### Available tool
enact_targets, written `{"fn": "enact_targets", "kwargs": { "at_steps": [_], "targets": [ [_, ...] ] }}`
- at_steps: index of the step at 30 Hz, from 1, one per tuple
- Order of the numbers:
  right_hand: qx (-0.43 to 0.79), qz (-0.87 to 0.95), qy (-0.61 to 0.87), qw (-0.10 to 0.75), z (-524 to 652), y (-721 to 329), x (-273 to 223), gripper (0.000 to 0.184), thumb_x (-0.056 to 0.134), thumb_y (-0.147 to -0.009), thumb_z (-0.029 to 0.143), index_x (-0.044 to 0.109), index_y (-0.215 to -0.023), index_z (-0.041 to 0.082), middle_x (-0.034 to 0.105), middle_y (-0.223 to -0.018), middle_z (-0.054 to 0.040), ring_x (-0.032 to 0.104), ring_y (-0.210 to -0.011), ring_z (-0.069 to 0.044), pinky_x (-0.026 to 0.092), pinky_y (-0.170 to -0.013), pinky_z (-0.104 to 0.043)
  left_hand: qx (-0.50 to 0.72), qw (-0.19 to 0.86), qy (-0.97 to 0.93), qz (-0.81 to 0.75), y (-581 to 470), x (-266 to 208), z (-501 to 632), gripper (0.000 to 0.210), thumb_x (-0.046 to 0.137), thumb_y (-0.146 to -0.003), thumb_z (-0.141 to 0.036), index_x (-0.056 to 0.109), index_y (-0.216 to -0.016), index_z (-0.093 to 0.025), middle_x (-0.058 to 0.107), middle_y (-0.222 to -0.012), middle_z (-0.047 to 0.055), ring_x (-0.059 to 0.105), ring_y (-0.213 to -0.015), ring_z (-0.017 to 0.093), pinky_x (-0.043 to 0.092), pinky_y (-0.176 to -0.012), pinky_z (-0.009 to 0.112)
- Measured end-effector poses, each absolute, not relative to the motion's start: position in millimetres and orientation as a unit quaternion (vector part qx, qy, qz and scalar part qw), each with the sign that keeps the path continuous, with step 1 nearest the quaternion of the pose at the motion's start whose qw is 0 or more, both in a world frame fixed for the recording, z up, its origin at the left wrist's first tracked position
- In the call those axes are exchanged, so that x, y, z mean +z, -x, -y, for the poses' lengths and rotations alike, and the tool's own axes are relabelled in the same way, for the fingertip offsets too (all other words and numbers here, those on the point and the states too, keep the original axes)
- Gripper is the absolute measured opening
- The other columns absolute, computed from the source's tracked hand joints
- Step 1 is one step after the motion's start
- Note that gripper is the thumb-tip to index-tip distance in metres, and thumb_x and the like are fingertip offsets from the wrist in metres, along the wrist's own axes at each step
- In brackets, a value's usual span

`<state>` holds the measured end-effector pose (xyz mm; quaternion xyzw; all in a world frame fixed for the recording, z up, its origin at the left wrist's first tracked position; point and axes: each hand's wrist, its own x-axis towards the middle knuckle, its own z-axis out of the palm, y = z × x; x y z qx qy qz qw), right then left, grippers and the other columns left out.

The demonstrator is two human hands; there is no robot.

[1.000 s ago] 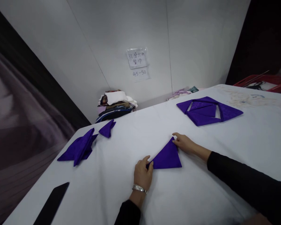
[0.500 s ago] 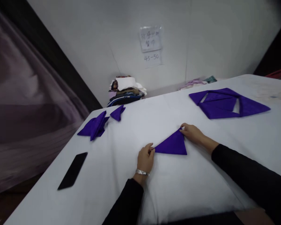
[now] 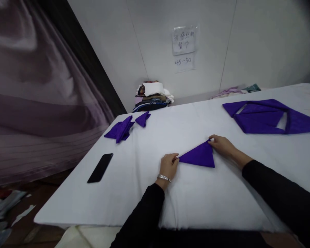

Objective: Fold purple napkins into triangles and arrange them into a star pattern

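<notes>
A purple cloth napkin (image 3: 199,155), folded into a triangle, lies on the white-covered table (image 3: 150,199) between my two hands. My left hand (image 3: 168,166), with a silver bracelet at the wrist, pinches the napkin's left point. At the top right corner, my right hand (image 3: 222,145) grips the cloth between thumb and fingers. Farther right lies a larger arrangement of purple cloth (image 3: 258,119) with gaps showing white. Folded purple napkins (image 3: 122,130) sit in a heap toward the far left edge, and a smaller folded purple piece (image 3: 142,119) is just beside them.
A black phone (image 3: 100,168) rests on the table at the left. Behind the far edge stands a stack of folded clothes (image 3: 153,94). Handwritten sheets (image 3: 184,41) hang on the wall. A draped mauve curtain (image 3: 49,103) hangs at left.
The view has swung left and down, so things appear shifted right and more of the near table edge shows. Both hands keep their hold on the triangular napkin, which looks much the same.
</notes>
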<state>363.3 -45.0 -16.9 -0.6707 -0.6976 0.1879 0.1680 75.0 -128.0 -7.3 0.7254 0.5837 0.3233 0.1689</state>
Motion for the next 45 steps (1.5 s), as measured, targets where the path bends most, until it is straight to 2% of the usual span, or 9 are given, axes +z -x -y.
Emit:
{"fn": "enact_targets", "kwargs": {
  "at_steps": [9, 12, 17, 21, 25, 28, 31, 37, 45],
  "targets": [
    [0.199, 0.682, 0.680, 0.180, 39, -360, -14, 0.026, 0.050, -0.080, 0.029, 0.064, -0.100, 0.019, 0.067, -0.088, -0.0059, 0.059, -0.079, -0.019, 0.040, -0.067, -0.026, 0.278, 0.095, -0.755, -0.585, -77, 3, 131, 0.025, 0.048, -0.077, -0.008, 0.064, -0.090, -0.021, 0.066, -0.086, 0.003, 0.055, -0.087, 0.021, 0.040, -0.080, 0.039],
    [0.198, 0.676, 0.684, 0.189, 39, -358, -12, 0.024, 0.051, -0.079, 0.026, 0.065, -0.097, 0.019, 0.067, -0.089, -0.0059, 0.059, -0.080, -0.019, 0.040, -0.066, -0.025, 0.282, 0.058, -0.773, -0.565, -92, 15, 127, 0.026, 0.046, -0.080, -0.010, 0.062, -0.097, -0.021, 0.065, -0.099, 0.005, 0.053, -0.098, 0.022, 0.039, -0.086, 0.040],
    [0.206, 0.670, 0.685, 0.197, 40, -355, -9, 0.021, 0.051, -0.080, 0.024, 0.064, -0.095, 0.019, 0.067, -0.080, -0.0044, 0.059, -0.068, -0.016, 0.039, -0.060, -0.023, 0.209, 0.085, -0.878, -0.421, -132, 19, 121, 0.042, 0.044, -0.087, -0.041, 0.044, -0.126, -0.024, 0.043, -0.137, 0.005, 0.033, -0.128, 0.022, 0.024, -0.106, 0.045],
    [0.216, 0.668, 0.686, 0.190, 38, -357, -7, 0.019, 0.051, -0.081, 0.025, 0.064, -0.093, 0.018, 0.064, -0.062, -0.0018, 0.057, -0.053, -0.015, 0.040, -0.055, -0.024, 0.116, 0.109, -0.901, -0.404, -143, 0, 119, 0.068, 0.040, -0.082, -0.059, 0.031, -0.136, -0.018, 0.031, -0.144, 0.010, 0.020, -0.135, 0.027, 0.017, -0.108, 0.051],
    [0.171, 0.665, 0.698, 0.201, 45, -352, 4, 0.025, 0.051, -0.082, 0.024, 0.061, -0.104, 0.018, 0.067, -0.091, -0.0099, 0.060, -0.086, -0.023, 0.043, -0.075, -0.031, 0.098, 0.110, -0.901, -0.407, -140, -10, 118, 0.074, 0.034, -0.082, -0.064, 0.027, -0.138, -0.017, 0.025, -0.147, 0.011, 0.014, -0.136, 0.026, 0.013, -0.110, 0.050],
    [0.121, 0.716, 0.639, 0.253, 65, -332, 16, 0.037, 0.045, -0.086, 0.026, 0.051, -0.122, 0.020, 0.055, -0.121, -0.0130, 0.047, -0.114, -0.024, 0.034, -0.095, -0.037, 0.097, 0.120, -0.900, -0.408, -140, -9, 118, 0.076, 0.033, -0.081, -0.065, 0.027, -0.139, -0.017, 0.025, -0.146, 0.011, 0.014, -0.136, 0.027, 0.012, -0.110, 0.052],
    [0.159, 0.830, 0.470, 0.255, 85, -304, 21, 0.047, 0.045, -0.088, 0.037, 0.042, -0.133, 0.023, 0.040, -0.139, -0.0099, 0.031, -0.129, -0.022, 0.020, -0.106, -0.039, 0.107, 0.124, -0.898, -0.408, -141, -5, 119, 0.074, 0.036, -0.081, -0.064, 0.025, -0.140, -0.020, 0.029, -0.145, 0.009, 0.016, -0.135, 0.028, 0.011, -0.110, 0.054],
    [0.223, 0.865, 0.436, 0.112, 73, -301, 3, 0.065, 0.030, -0.089, 0.057, 0.027, -0.141, 0.018, 0.020, -0.147, -0.0142, 0.012, -0.136, -0.025, 0.006, -0.108, -0.048, 0.083, 0.126, -0.899, -0.411, -141, -4, 119, 0.076, 0.031, -0.081, -0.068, 0.023, -0.140, -0.022, 0.027, -0.146, 0.007, 0.012, -0.136, 0.027, 0.010, -0.111, 0.052],
    [0.163, 0.860, 0.476, 0.087, 31, -341, -13, 0.064, 0.022, -0.089, 0.060, 0.025, -0.141, 0.023, 0.020, -0.148, -0.0088, 0.013, -0.136, -0.023, 0.006, -0.108, -0.047, 0.049, 0.139, -0.899, -0.413, -139, -9, 116, 0.081, 0.023, -0.080, -0.070, 0.018, -0.141, -0.017, 0.013, -0.150, 0.007, 0.005, -0.137, 0.026, 0.010, -0.111, 0.051]
  ]
}}
